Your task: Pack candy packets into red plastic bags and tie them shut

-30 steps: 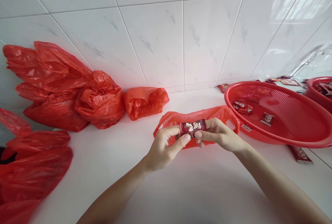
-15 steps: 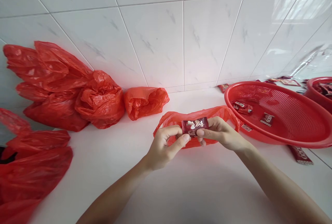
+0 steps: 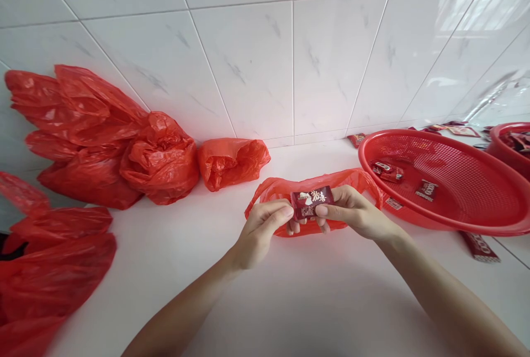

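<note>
Two hands on one dark-red wrapped candy, held above the open red plastic bag: your left hand pinches its left edge thumb-to-fingers, your right hand pinches its right end. Bag's right edge sits against the red mesh basket; bare white countertop on your side of the bag gives you room.
</note>
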Tool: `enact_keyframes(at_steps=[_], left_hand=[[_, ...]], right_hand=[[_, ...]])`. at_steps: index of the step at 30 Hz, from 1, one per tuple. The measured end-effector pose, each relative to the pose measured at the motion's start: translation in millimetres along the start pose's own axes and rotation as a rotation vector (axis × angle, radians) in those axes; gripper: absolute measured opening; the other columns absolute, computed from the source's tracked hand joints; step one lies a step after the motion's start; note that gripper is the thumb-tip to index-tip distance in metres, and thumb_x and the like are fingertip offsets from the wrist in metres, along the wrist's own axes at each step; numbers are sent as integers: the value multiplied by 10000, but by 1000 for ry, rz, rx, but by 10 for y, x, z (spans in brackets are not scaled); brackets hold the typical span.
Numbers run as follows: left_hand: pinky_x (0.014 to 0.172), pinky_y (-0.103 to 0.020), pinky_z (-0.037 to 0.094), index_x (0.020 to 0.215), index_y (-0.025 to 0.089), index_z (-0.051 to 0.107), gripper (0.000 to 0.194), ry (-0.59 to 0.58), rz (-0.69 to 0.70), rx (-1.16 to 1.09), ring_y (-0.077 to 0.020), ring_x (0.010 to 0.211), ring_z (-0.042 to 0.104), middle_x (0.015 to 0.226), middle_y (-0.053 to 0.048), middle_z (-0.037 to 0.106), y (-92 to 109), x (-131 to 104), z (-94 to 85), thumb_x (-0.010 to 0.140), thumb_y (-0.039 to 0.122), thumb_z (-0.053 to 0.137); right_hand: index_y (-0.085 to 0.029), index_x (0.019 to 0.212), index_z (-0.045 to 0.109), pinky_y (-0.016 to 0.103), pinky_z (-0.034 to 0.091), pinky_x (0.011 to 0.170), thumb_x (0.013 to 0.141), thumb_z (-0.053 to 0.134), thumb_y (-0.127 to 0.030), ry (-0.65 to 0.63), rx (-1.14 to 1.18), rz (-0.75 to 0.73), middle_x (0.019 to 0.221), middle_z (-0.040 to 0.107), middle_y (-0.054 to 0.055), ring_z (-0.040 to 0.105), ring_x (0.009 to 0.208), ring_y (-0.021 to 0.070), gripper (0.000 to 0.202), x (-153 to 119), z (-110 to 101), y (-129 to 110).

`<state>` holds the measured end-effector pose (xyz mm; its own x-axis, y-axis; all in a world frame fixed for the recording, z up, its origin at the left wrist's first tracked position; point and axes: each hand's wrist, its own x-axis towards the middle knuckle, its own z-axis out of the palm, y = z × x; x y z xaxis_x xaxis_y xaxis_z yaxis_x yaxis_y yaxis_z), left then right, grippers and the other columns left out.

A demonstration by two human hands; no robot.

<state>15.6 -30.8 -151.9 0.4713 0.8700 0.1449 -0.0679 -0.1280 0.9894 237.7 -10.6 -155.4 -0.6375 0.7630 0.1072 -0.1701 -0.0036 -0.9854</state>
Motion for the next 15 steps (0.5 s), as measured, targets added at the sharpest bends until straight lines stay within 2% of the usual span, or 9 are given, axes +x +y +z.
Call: enact_keyframes(at_steps=[8, 15], left_hand=[[636, -241, 445, 687, 154, 603, 403, 42, -44, 109, -116, 652, 510, 656, 5, 542, -23, 10, 6, 965, 446, 588], [646, -238, 428, 743, 155, 602, 372, -38, -40, 121, -110, 676, 494, 702, 5, 544, 6, -8, -11, 1008, 402, 517]], right_hand=[[-139, 737, 702, 268, 487, 660, 911, 709, -386, -29, 36, 65, 666, 645, 10, 574, 614, 120, 303, 0, 13, 10], [-136, 749, 716, 266, 491, 669, 907, 715, -371, -52, 53, 69, 676, 650, 10, 581, 617, 119, 283, -5, -2, 19]])
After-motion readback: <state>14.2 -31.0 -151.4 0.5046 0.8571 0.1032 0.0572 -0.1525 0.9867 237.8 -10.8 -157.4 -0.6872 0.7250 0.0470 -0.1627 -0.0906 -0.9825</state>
